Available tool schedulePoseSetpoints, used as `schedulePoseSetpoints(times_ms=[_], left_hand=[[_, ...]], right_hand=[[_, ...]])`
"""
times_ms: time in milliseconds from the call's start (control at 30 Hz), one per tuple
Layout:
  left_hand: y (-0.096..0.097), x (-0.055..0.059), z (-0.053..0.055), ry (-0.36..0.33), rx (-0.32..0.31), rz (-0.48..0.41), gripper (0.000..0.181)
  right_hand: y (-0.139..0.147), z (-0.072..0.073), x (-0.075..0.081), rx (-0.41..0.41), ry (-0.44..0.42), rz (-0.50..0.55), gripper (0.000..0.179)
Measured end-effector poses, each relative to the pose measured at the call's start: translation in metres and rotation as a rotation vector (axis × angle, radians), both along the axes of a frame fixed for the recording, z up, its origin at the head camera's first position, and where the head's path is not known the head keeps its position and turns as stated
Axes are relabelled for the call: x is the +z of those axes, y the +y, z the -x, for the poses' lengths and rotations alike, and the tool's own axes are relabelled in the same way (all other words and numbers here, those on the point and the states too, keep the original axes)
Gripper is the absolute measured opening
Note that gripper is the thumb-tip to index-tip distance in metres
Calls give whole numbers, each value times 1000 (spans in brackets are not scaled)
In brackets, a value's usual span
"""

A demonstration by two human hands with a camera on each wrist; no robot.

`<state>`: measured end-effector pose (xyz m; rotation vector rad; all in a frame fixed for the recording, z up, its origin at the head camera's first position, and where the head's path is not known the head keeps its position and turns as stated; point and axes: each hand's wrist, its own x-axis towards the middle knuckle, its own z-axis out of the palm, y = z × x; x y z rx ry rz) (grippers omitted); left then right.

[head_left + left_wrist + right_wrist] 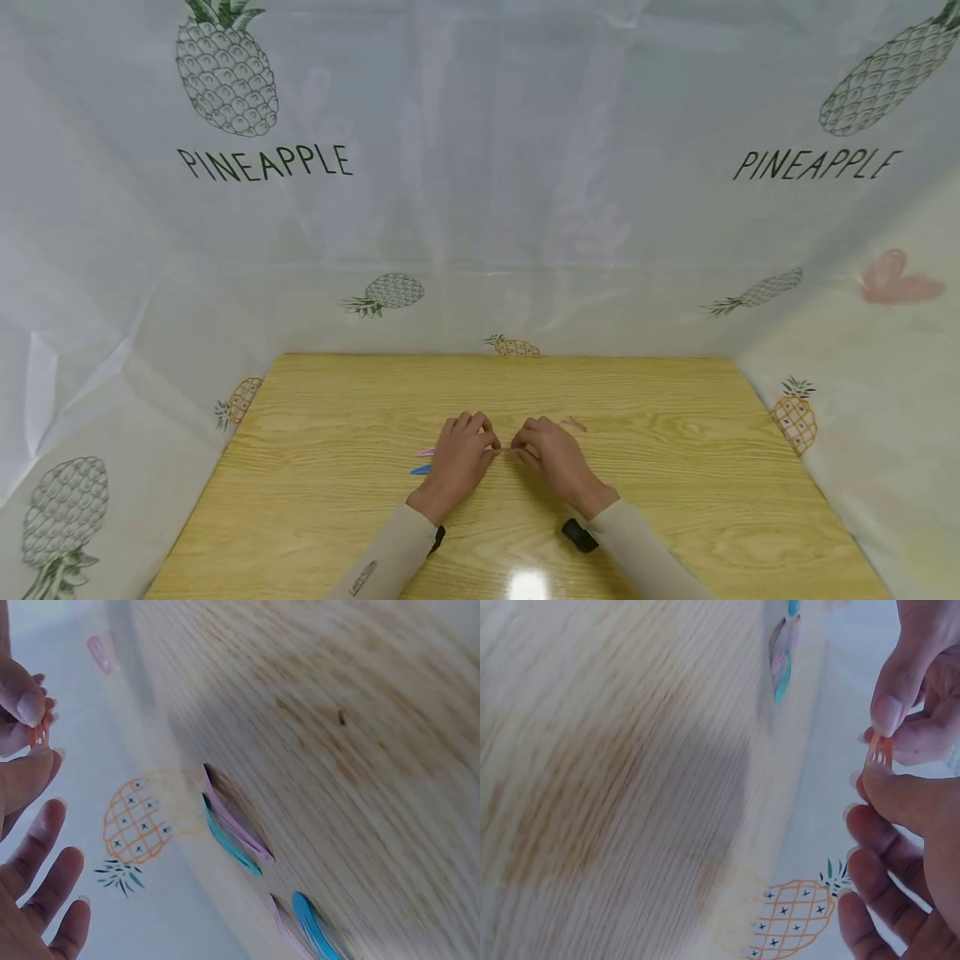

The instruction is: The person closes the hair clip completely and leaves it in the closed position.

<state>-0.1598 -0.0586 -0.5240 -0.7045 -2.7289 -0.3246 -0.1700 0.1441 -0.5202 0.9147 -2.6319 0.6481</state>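
Between both hands is a small slotted orange hair snap clip (881,752), held off the table. My left hand (459,454) pinches one end with thumb and fingertips. The other end sits between the thumb and fingertips of my right hand (555,457). In the left wrist view, the remaining fingers of the left hand (41,892) are spread and loosely bent. Beside the left hand lie several more snap clips, among them a blue clip (313,926), a teal clip (229,844) and a purple-pink clip (232,814).
The wooden table (337,517) runs up to a pineapple-print sheet (487,192) at its back and sides. A small brownish-pink piece (574,423) lies just beyond the right hand. A black device (579,535) sits at the right wrist.
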Motion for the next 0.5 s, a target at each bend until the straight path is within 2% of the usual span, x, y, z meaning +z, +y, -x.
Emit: schedulePoseSetpoints(times_ms=[333,500], left_hand=[[-17,8,-14,-14,-95,-134,6],[-26,11,-20,-56,-181,-209,5]], right_hand=[[1,-3,3,181,-53,48,6],[3,-6,3,299,-61,96,12]])
